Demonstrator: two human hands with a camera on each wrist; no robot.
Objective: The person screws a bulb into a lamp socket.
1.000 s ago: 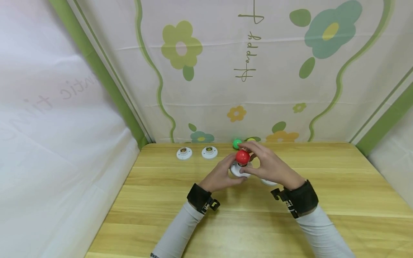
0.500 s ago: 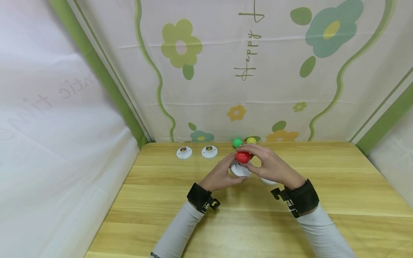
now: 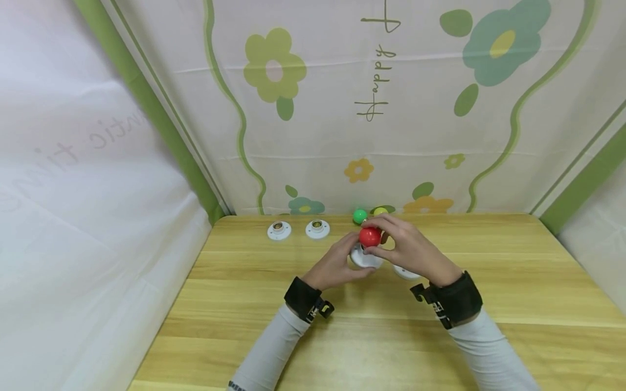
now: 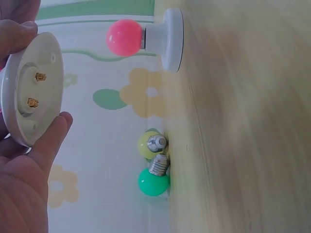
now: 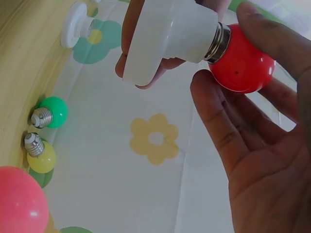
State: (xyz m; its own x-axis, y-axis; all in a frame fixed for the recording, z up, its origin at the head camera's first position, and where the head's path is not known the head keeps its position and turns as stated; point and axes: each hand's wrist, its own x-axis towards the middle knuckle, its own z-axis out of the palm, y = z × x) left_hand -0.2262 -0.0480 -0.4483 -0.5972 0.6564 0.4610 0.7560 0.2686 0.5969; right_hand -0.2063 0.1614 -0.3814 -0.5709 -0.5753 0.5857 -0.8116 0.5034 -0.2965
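Observation:
My left hand (image 3: 337, 263) grips a round white lamp holder (image 3: 365, 259) by its rim, raised off the table. Its hollow underside, with two brass terminals, faces the left wrist camera. A red bulb (image 5: 241, 60) stands in the holder's mouth, part of its metal screw collar (image 5: 218, 42) still showing. My right hand (image 3: 415, 250) pinches this bulb between thumb and fingers. To the right, partly covered by the right hand in the head view, a second holder (image 4: 173, 41) stands on the table with a red bulb (image 4: 125, 38) in it.
Two white holders (image 3: 279, 231) without bulbs stand at the table's back left. A green bulb (image 3: 360, 216) and a yellow bulb (image 5: 42, 157) lie at the back edge. Behind the wooden table (image 3: 352, 347) hangs a flowered curtain (image 3: 313, 108).
My right thumb and fingers have shifted round the red bulb. Bulb and holder have moved very slightly right. My left hand keeps its grip on the holder.

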